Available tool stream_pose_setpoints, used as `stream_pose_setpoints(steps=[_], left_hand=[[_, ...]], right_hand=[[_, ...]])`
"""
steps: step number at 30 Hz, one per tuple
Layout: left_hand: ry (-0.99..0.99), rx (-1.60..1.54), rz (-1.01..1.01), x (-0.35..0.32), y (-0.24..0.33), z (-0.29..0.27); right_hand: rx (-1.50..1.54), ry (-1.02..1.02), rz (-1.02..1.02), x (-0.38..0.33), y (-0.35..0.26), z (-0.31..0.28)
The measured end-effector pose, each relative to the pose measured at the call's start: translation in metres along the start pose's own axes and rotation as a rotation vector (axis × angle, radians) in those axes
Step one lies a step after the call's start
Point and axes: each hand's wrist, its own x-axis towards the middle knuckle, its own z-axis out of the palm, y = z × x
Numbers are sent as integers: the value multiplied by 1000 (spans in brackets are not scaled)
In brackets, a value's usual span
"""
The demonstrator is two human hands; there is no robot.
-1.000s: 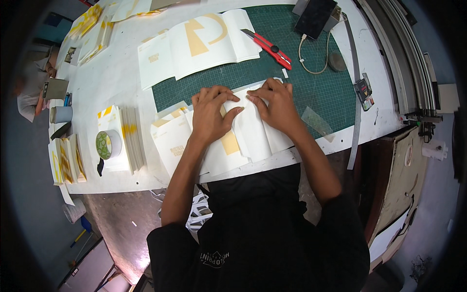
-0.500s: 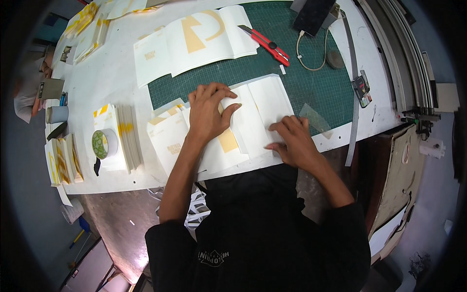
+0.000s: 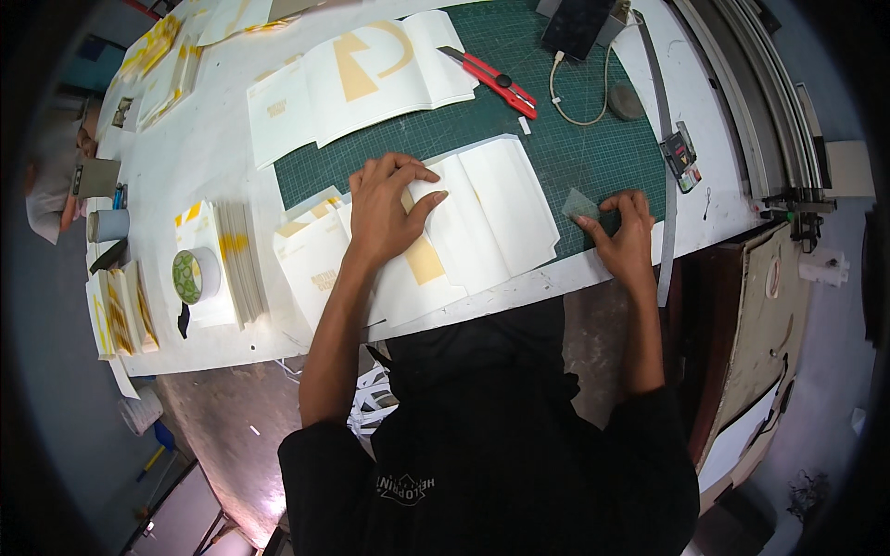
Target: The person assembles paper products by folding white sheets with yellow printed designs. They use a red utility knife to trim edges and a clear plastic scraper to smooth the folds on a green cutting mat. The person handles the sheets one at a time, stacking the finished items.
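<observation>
My left hand (image 3: 385,208) lies on a folded white printed sheet (image 3: 514,213), its fingers bent and the thumb spread apart. The sheet has tan shapes and a crease, and it sits at the near edge of the green cutting mat (image 3: 417,130). To the right of it, my right hand (image 3: 628,236) holds a small clear plastic piece (image 3: 580,201) by the thumb and fingers; the hand hides part of the piece. Under the left forearm more printed sheets (image 3: 301,250) show.
Beyond my hands lie another printed sheet (image 3: 371,79) and a red utility knife (image 3: 496,82). A phone (image 3: 579,28) with a cable and a steel ruler (image 3: 666,250) are on the right. At left, a tape roll (image 3: 188,275) rests on a booklet stack (image 3: 236,259); another person (image 3: 56,176) is beyond.
My right hand has left the white sheet's right side and moved right to the clear plastic piece, now in its fingers. My left hand stays on the sheet.
</observation>
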Motion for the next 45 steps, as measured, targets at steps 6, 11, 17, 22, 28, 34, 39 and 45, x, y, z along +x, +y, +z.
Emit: stream_pose_setpoints(steps=[6, 11, 17, 22, 28, 34, 39, 45], left_hand=[[-1, -27, 18, -1, 1, -1], [0, -24, 14, -1, 0, -1], [-11, -27, 1, -1, 2, -1], [0, -26, 6, -4, -1, -1], [-5, -13, 29, 0, 0, -1], [15, 0, 13, -2, -1, 1], [18, 2, 4, -5, 1, 3], [13, 10, 8, -5, 1, 1]], right_hand=[[189, -46, 101, -3, -2, 7], [-1, 24, 38, -4, -15, -1], [474, -44, 253, -6, -17, 7], [376, -264, -420, 7, -74, 15], [173, 10, -699, 93, -108, 69], [110, -2, -960, 114, -111, 60], [150, -136, -911, -3, -64, 34], [157, -215, -695, -31, -13, -5]])
